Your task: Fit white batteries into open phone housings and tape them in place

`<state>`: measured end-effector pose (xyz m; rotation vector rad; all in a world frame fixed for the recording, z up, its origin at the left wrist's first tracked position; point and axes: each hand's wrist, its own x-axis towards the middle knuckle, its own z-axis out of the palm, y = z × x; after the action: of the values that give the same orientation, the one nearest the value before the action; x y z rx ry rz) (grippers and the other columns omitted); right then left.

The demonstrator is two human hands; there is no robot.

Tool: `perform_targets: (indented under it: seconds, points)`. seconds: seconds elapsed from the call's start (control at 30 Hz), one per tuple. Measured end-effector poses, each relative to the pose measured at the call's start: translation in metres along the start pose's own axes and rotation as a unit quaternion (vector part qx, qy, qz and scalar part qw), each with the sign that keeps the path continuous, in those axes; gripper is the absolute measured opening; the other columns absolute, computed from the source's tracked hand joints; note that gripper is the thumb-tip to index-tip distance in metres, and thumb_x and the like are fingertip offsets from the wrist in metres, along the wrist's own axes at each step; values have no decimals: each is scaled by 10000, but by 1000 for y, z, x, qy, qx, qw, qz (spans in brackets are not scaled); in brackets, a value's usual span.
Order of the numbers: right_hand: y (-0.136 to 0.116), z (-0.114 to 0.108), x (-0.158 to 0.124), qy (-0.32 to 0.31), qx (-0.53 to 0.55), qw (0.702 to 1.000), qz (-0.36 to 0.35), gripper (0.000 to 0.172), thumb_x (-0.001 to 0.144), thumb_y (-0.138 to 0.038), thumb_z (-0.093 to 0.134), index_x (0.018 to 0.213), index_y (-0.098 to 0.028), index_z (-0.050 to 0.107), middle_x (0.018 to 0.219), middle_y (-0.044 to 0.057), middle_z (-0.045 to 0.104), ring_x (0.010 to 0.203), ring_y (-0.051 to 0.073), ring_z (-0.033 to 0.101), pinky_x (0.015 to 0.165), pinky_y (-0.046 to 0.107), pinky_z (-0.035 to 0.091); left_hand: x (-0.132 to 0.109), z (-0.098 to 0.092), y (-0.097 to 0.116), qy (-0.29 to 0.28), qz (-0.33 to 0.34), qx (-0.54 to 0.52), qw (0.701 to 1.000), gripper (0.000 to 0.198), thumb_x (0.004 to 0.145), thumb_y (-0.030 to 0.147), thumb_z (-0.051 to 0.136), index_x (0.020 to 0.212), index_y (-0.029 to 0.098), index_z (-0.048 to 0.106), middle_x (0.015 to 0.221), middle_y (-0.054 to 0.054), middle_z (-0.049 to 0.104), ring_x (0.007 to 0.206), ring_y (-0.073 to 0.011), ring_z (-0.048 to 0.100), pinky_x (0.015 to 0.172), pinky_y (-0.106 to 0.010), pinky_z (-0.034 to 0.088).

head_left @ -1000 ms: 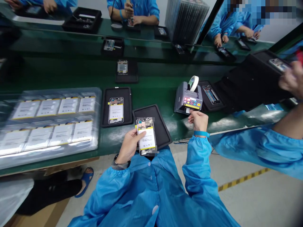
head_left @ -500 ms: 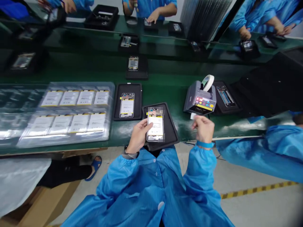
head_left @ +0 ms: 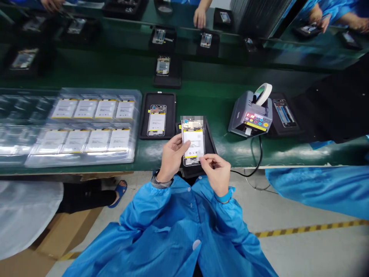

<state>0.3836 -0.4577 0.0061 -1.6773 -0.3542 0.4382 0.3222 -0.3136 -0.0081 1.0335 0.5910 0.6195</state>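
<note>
My left hand (head_left: pixel 172 156) grips an opened phone (head_left: pixel 193 144) by its left side, thumb over the white battery. The phone is tilted up above a black tray (head_left: pixel 211 144). My right hand (head_left: pixel 216 169) pinches at the phone's lower right corner. A small pale strip of tape (head_left: pixel 198 158) shows at those fingertips, partly hidden. To the right stands a grey tape dispenser (head_left: pixel 250 115) with a roll of tape (head_left: pixel 264 94) on top and a short white end of tape at its front. Another opened phone (head_left: pixel 157 120) lies in a black tray (head_left: pixel 171 115) to the left.
A clear plastic tray (head_left: pixel 137 115) holding several white batteries (head_left: pixel 95 140) lies at left. Further back are more phones in black trays (head_left: pixel 173 79). A black cable (head_left: pixel 261 154) hangs over the table edge. Co-workers' hands (head_left: pixel 200 17) are across the bench; a blue sleeve (head_left: pixel 311 188) is at right.
My right hand has moved left from in front of the tape dispenser to the phone's lower right corner, carrying the tape strip. The phone is raised slightly. The view has shifted a little.
</note>
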Motion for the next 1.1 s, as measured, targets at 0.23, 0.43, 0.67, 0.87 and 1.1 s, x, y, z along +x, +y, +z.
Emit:
perform_targets:
  seconds: [0.23, 0.43, 0.67, 0.87, 1.1]
  points:
    - [-4, 6, -3, 20, -14, 999, -43, 220, 848, -412, 763, 789, -201, 741, 596, -38, 484, 543, 125, 411, 541, 269, 360, -3, 3, 2, 4, 39, -4, 999, 457, 809, 353, 871, 1204, 171, 731, 1249, -111, 760, 1154, -289, 725, 983, -388, 600]
    - [0, 8, -2, 17, -36, 996, -76, 188, 884, -372, 742, 811, -199, 736, 614, -45, 446, 555, 124, 412, 551, 272, 345, -4, 2, 4, 20, 57, 22, 998, 490, 796, 390, 881, 1206, 163, 738, 1244, -121, 760, 1159, -298, 724, 1005, -400, 592]
    - [0, -4, 10, -12, -76, 995, -66, 402, 767, -353, 861, 1085, -231, 647, 793, -33, 540, 657, 134, 492, 573, 253, 414, -5, -2, 1, 16, 45, 30, 998, 505, 773, 414, 891, 1188, 166, 745, 1224, -115, 767, 1160, -297, 721, 1005, -396, 590]
    - [3, 1, 19, -137, 71, 987, 46, 456, 798, -542, 828, 1070, -212, 672, 930, 54, 750, 773, 205, 694, 603, 279, 551, -4, -2, 1, -28, 22, 23, 999, 505, 760, 423, 899, 1174, 172, 756, 1198, -114, 773, 1138, -297, 727, 1011, -398, 582]
    - [21, 12, 24, -59, 93, 993, 36, 490, 838, -695, 711, 879, -209, 659, 717, 8, 703, 638, 181, 677, 648, 302, 590, 3, 3, -10, -55, -12, 3, 998, 498, 748, 408, 898, 1157, 166, 748, 1204, -119, 770, 1103, -280, 738, 993, -396, 593]
